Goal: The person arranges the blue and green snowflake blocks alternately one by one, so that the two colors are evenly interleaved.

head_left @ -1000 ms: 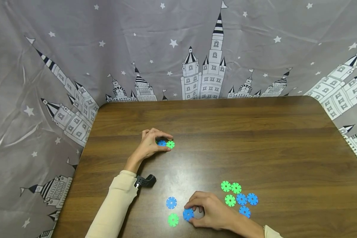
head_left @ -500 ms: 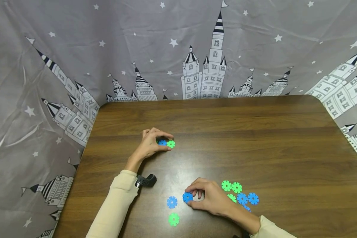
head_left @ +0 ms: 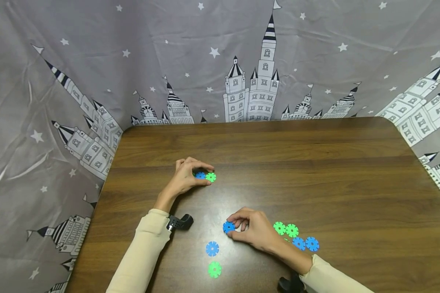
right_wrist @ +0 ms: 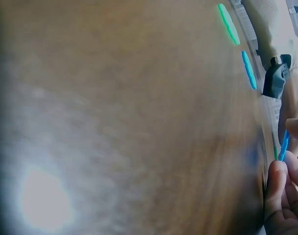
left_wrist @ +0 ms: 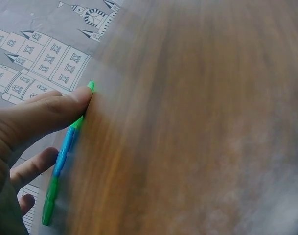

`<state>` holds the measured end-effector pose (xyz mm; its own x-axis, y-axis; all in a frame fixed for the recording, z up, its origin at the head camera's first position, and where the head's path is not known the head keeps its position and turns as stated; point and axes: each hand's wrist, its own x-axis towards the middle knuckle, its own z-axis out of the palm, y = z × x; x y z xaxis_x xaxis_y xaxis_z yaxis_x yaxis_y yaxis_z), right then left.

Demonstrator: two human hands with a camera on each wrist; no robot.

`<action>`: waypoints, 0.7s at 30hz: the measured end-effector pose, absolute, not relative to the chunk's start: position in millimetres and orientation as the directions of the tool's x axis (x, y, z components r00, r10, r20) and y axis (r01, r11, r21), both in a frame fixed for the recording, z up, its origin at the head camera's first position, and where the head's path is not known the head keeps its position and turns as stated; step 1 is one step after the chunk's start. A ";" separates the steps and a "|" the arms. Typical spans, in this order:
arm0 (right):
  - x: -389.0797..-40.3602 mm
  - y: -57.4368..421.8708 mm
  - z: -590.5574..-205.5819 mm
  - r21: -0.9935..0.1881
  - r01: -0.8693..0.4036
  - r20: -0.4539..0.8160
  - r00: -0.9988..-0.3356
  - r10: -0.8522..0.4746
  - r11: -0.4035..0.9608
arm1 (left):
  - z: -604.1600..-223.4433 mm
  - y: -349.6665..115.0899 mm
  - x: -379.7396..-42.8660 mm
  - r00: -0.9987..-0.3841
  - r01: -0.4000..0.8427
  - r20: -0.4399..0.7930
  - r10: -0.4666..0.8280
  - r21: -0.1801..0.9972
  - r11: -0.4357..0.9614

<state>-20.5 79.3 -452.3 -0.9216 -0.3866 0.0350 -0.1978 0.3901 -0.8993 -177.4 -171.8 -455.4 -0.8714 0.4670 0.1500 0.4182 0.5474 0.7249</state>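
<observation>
In the head view my left hand (head_left: 183,178) pinches a green notched disc (head_left: 211,177) between thumb and fingers, left of the table's middle. A blue disc (head_left: 200,175) adjoins it inside the hand's curve. The left wrist view shows these edge-on as a row, with another green disc (left_wrist: 50,201) at the near end. Closer to the front, my right hand (head_left: 256,230) pinches a single blue notched disc (head_left: 228,227) by its edges. That blue disc (right_wrist: 284,145) appears edge-on between thumb and fingers in the right wrist view.
A loose blue disc (head_left: 212,248) and a green disc (head_left: 214,269) lie left of my right forearm. Beyond that forearm are two green discs (head_left: 279,228) and two blue ones (head_left: 312,243); more are partly covered. A grey castle-print cloth (head_left: 190,53) hangs behind the wooden table (head_left: 337,171).
My right hand has moved away from the front edge, carrying the blue disc past the loose blue one. Its forearm now covers more of the right-hand discs. The left hand has stayed in place.
</observation>
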 end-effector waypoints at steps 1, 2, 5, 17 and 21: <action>-21.8 78.8 -452.0 -0.900 -0.194 0.033 -0.923 -0.382 0.390 | -455.2 -171.6 -177.5 -0.871 0.421 0.153 0.467 0.723 0.548; -23.1 78.4 -451.8 -0.900 -0.192 0.032 -0.925 -0.379 0.392 | -455.3 -171.4 -177.5 -0.870 0.424 0.155 0.469 0.721 0.548; -27.3 77.1 -451.0 -0.900 -0.180 0.023 -0.930 -0.368 0.398 | -455.7 -171.3 -177.4 -0.868 0.431 0.160 0.470 0.713 0.553; -55.5 69.8 -453.4 -0.890 -0.195 0.051 -0.941 -0.334 0.412 | -455.9 -171.8 -176.5 -0.872 0.417 0.145 0.467 0.719 0.556; -63.4 67.5 -451.6 -0.882 -0.187 0.038 -0.943 -0.329 0.433 | -455.0 -171.6 -176.9 -0.872 0.421 0.147 0.467 0.714 0.560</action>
<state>-63.4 67.5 -451.6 -0.9434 -0.3294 0.0382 -0.1870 0.4334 -0.8816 -176.9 -171.6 -455.0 -0.8719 0.4670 0.1472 0.4206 0.5602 0.7137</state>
